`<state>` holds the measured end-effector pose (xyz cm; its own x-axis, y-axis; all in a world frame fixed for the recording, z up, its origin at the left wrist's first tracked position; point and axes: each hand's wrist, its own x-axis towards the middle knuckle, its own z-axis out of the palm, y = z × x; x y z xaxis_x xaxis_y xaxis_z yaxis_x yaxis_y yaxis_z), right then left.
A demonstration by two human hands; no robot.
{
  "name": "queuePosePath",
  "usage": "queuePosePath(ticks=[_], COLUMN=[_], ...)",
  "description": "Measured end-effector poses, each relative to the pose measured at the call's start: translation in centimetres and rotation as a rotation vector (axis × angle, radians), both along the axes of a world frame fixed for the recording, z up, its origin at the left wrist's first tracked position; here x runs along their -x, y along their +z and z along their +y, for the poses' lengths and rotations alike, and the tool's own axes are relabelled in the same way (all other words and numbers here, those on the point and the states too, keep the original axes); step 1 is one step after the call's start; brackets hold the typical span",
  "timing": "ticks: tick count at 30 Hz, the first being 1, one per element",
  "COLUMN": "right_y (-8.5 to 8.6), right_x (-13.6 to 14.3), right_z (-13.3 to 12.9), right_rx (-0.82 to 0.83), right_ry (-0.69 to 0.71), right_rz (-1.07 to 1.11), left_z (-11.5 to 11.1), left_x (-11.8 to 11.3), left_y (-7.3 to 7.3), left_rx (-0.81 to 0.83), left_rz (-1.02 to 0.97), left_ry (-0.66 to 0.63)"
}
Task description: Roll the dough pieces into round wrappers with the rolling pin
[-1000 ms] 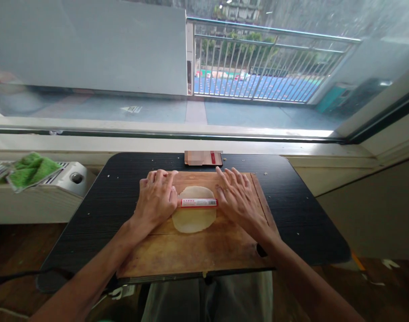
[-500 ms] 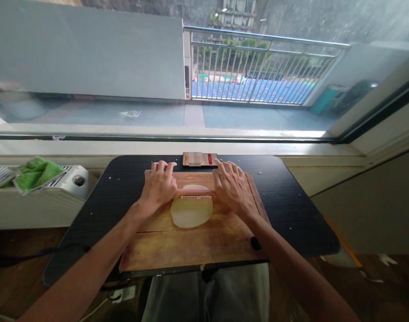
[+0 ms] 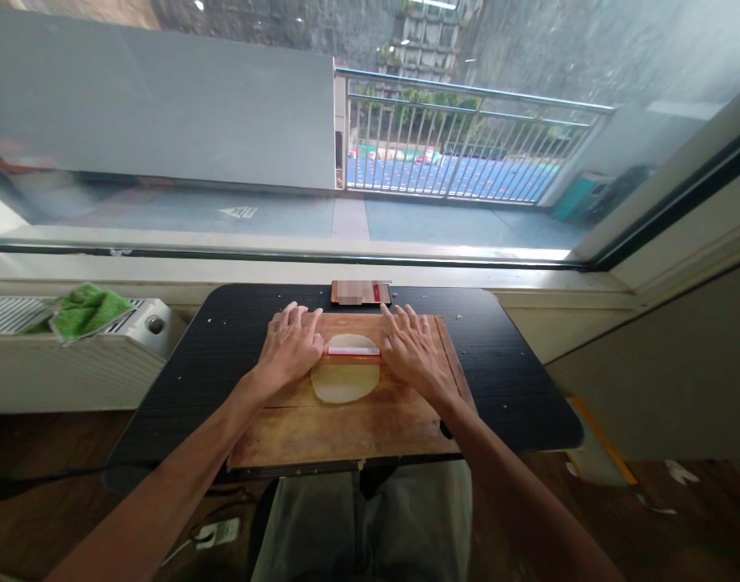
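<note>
We have one green cloth [image 3: 91, 311] on a white radiator [image 3: 145, 347], our left hand [image 3: 292, 343] palm-down, fingers outstretched, touching one roller [image 3: 353, 352] across one dough sheet [image 3: 345, 385] on one wooden board [image 3: 345, 436] atop the black counter [image 3: 515, 396], our right hand [image 3: 411, 346] likewise at its other end, and one metal railing [image 3: 460, 145] outside.

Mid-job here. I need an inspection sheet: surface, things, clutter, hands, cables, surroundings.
Surface: wooden board on a black table.
Things: rolling pin lies across a flat dough sheet.
Clutter: phone-like item beyond the board; pale crumbs on the table.
Hands: left hand at the pin's left end, right hand at its right; fingers extended.
Cables: white cord by a white block, lower left; dark strap or cable further left.
Surroundings: window ahead, railing outside; green cloth on the radiator at left.
</note>
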<state>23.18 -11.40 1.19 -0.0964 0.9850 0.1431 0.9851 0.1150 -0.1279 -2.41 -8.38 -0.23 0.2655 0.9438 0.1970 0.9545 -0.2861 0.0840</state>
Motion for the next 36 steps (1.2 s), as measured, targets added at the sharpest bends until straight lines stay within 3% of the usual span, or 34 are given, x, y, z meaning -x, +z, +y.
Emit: queuePosePath(ticks=[6,15,18,28,36], right_y=[0.6,0.1,-0.4,-0.4,-1.2], right_x=[0.4,0.5,0.3,0.6,0.0], right_z=[-3.2,-7.9,-9.1,-7.5,-4.2], right_rx=[0.009,-0.022,-0.055,-0.05,-0.111], right_ry=[0.023,0.061,0.061,0.03,0.068], right_rz=[-0.001,0.009,0.02,0.065,0.083], left_z=[-2.9,-9.4,-10.6,-8.6,-6.1], left_x=[0.7,0.3,0.0,-0.9,-1.4], left_y=[-1.1,-0.6,-0.6,-0.4,0.3], left_rx=[-0.001,-0.004,-0.047,-0.086,-0.068], left_rz=[-0.055,-0.086,-0.116,-0.155,-0.178], left_ry=[-0.112,-0.048,-0.045,0.035,0.09])
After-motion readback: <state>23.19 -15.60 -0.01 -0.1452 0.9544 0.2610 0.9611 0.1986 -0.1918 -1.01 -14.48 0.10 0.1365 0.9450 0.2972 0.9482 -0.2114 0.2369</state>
